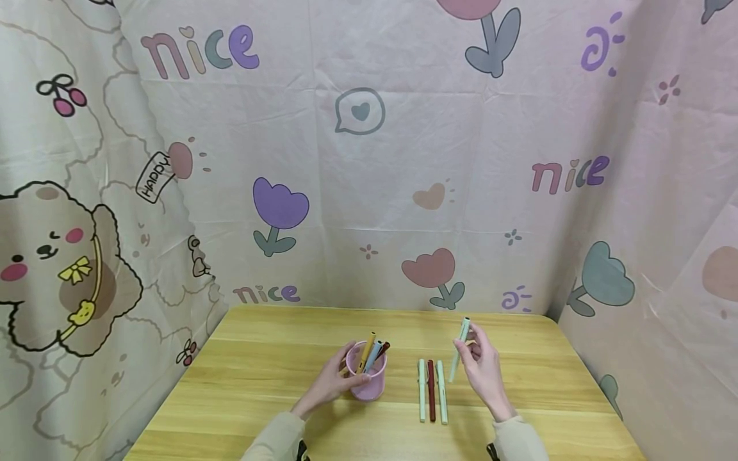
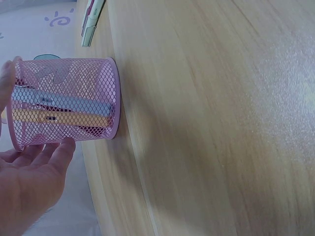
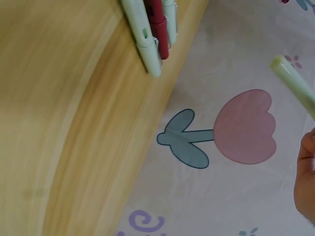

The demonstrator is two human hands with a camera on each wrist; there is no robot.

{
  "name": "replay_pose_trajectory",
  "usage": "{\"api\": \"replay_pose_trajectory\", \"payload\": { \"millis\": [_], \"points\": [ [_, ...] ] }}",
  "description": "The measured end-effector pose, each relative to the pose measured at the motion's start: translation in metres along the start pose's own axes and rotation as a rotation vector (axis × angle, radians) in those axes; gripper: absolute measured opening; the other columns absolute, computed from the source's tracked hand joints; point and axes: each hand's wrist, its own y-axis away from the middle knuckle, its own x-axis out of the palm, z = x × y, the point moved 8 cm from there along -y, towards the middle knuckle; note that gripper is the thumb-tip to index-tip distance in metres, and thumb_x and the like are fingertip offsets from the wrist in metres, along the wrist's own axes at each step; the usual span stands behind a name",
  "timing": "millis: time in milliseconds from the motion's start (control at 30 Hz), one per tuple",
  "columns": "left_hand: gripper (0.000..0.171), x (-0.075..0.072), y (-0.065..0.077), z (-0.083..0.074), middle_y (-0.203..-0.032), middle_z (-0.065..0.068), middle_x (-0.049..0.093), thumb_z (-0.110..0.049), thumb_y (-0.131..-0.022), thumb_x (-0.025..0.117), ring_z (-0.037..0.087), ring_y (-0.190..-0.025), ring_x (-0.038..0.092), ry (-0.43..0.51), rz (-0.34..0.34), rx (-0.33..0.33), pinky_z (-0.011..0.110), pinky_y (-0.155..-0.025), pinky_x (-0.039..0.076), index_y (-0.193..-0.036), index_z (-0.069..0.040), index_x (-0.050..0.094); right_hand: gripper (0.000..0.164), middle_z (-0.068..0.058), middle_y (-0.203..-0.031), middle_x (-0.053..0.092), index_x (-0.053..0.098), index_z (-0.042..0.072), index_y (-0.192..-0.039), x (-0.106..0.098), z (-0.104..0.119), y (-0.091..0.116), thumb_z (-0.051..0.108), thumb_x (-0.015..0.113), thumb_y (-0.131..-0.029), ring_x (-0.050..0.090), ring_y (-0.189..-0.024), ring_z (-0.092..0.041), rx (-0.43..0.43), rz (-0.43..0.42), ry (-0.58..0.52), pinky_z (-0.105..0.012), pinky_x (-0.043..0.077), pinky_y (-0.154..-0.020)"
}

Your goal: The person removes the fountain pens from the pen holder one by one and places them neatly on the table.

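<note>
My left hand (image 1: 330,383) holds a pink mesh pen cup (image 1: 369,392), thumb near its rim and fingers round its far side. Inside lean a yellow pen (image 1: 366,351), a light blue pen (image 1: 373,355) and a dark red pen (image 1: 384,347); the left wrist view shows the blue and yellow ones through the mesh (image 2: 61,73). Raised above the table, my right hand (image 1: 483,368) pinches a pale green pen (image 1: 464,331), its lower end pointing down. Between the hands lie two pale green pens (image 1: 422,394) (image 1: 442,394) with a dark red pen (image 1: 432,392) between them, side by side.
Everything rests on a wood-grain table (image 1: 254,365). A patterned cloth (image 1: 357,166) hangs behind its back edge and along both sides.
</note>
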Motion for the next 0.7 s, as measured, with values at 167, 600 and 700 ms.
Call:
{"api": "replay_pose_trajectory", "payload": {
  "millis": [167, 600, 700],
  "points": [
    [0.091, 0.000, 0.000, 0.001, -0.154, 0.038, 0.034, -0.019, -0.087, 0.080, 0.058, -0.138, 0.040, 0.002, 0.001, -0.003, 0.061, -0.113, 0.043, -0.155, 0.008, 0.025, 0.027, -0.018, -0.085, 0.062, 0.058, -0.013, -0.116, 0.000, -0.009, 0.002, -0.007, 0.065, -0.091, 0.048, -0.053, 0.004, 0.076, 0.022, 0.033, -0.018, 0.043, -0.042],
    [0.091, 0.000, 0.000, 0.001, -0.155, 0.038, 0.033, -0.019, -0.087, 0.080, 0.059, -0.138, 0.039, 0.001, -0.001, -0.009, 0.061, -0.114, 0.043, -0.155, 0.008, 0.025, 0.024, -0.016, -0.090, 0.068, 0.063, -0.001, -0.114, 0.002, -0.078, 0.009, 0.017, 0.065, -0.098, 0.046, -0.046, -0.002, 0.236, 0.116, 0.112, -0.019, 0.040, -0.043],
    [0.092, 0.000, 0.000, 0.001, -0.155, 0.037, 0.033, -0.019, -0.087, 0.080, 0.059, -0.138, 0.039, 0.005, 0.000, -0.012, 0.061, -0.114, 0.043, -0.155, 0.008, 0.024, 0.026, -0.017, -0.089, 0.070, 0.063, -0.001, -0.116, 0.001, -0.084, 0.010, 0.017, 0.065, -0.098, 0.046, -0.044, -0.002, 0.242, 0.119, 0.141, -0.019, 0.041, -0.043]
  ]
}}
